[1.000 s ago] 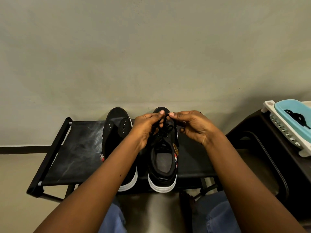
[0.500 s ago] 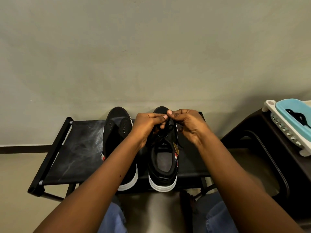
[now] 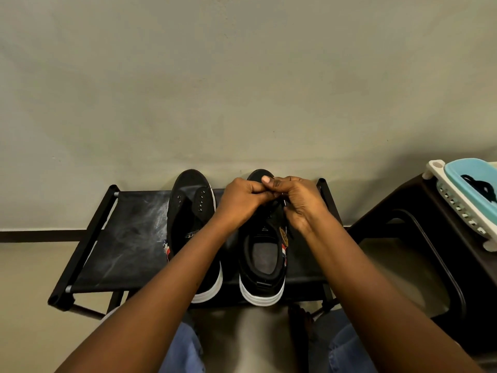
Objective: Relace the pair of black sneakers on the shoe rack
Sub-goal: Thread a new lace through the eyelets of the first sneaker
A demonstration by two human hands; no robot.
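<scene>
Two black sneakers with white soles stand side by side on a black shoe rack (image 3: 126, 238), toes toward the wall. The left sneaker (image 3: 191, 219) has bare eyelets and no lace. Over the front of the right sneaker (image 3: 265, 254) my left hand (image 3: 242, 203) and my right hand (image 3: 298, 201) meet, fingers curled, pinching its black lace (image 3: 279, 204). The hands hide most of the lacing.
A dark stool or chair (image 3: 419, 251) stands to the right of the rack. On it rests a white and blue basket (image 3: 468, 195) holding another black lace (image 3: 481, 185). A plain wall rises behind the rack. My knees in blue jeans are below.
My two hands have drawn closer together over the right sneaker's front, and the right hand has shifted left. The sneakers have stayed put.
</scene>
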